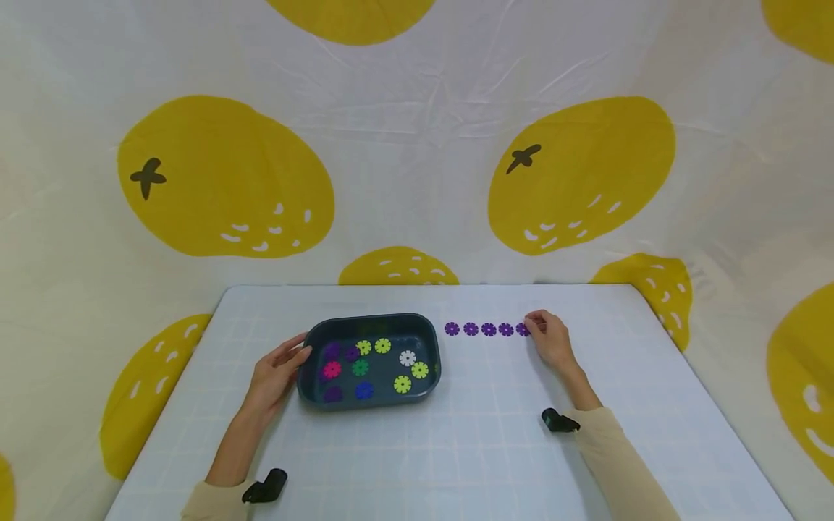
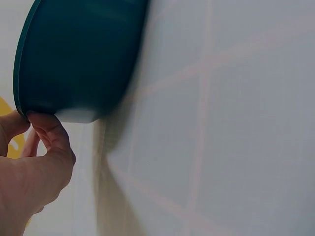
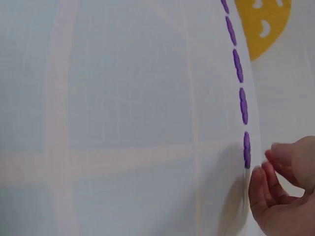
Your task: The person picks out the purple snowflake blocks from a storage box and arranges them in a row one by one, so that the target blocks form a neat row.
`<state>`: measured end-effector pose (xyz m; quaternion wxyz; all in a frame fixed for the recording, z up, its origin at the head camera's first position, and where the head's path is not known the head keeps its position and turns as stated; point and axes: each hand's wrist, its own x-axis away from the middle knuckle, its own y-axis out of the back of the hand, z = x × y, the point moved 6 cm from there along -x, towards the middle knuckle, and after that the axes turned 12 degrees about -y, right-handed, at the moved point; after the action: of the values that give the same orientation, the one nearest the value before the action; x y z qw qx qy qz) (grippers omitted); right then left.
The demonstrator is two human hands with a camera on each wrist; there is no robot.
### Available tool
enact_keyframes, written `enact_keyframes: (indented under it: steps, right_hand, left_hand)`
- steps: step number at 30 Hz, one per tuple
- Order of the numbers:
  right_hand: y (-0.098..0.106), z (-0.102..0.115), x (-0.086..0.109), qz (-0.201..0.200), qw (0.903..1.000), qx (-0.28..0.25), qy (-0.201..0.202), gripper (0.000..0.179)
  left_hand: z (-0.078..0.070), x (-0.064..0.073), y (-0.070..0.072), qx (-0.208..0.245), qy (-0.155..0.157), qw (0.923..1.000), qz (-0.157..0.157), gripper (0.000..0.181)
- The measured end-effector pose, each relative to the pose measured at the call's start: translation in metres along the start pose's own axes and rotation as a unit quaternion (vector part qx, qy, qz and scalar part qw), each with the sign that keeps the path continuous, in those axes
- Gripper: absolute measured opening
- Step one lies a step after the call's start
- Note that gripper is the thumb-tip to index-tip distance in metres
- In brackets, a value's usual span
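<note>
A dark teal tray (image 1: 368, 405) lies on the table, holding several flower-shaped plastic discs in purple, yellow, green, blue, pink and white. My left hand (image 1: 272, 378) pinches the tray's left rim between thumb and fingers; the left wrist view shows this hand (image 2: 42, 169) at the tray's corner. To the right of the tray, several purple flower discs (image 1: 489, 329) lie flat in a straight row. Beside the rightmost purple disc (image 3: 247, 150) is my right hand (image 3: 288, 189), its fingers loosely bent and nothing visible between thumb and fingertips.
A white, faintly checked cloth covers the table (image 1: 482, 463). Behind it hangs a white curtain (image 1: 410, 181) printed with large yellow fruits. Black devices (image 1: 266, 486) are strapped at both wrists.
</note>
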<state>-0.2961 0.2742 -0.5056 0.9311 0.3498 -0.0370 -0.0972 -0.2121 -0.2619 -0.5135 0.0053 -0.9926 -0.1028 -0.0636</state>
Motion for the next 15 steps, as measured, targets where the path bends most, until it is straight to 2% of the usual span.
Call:
enact_keyframes:
  steps: [10, 15]
  right_hand:
    - [-0.009, 0.038, 0.007, 0.021, 0.9991, -0.036, 0.011, 0.021]
    - [-0.017, 0.065, 0.014, 0.039, 0.9972, -0.052, 0.036, 0.020]
  left_hand:
    - [0.000, -0.001, -0.001, 0.000, -0.004, 1.0000, 0.007, 0.061]
    - [0.000, 0.000, -0.002, 0.001, -0.002, 1.0000, 0.006, 0.061]
